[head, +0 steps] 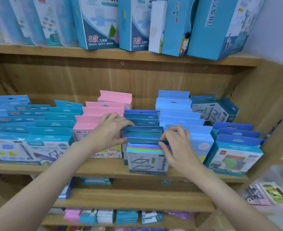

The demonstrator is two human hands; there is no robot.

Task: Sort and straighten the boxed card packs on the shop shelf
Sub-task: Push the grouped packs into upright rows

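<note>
Bare hands (144,139) reach boxed packs (146,157) on wooden shelf (104,169).

Above packs: open gap under the upper shelf board (137,55).
Sides: pink packs (94,129) and light-blue packs (187,130) crowd the holographic packs (145,147).

**Wooden shelving against a pale wall**

A light wooden bookcase (137,80) is filling the view, its plank back panel showing two screws. A pale wall (277,30) is showing at upper right. Soft, even light is falling across the wood.
</note>
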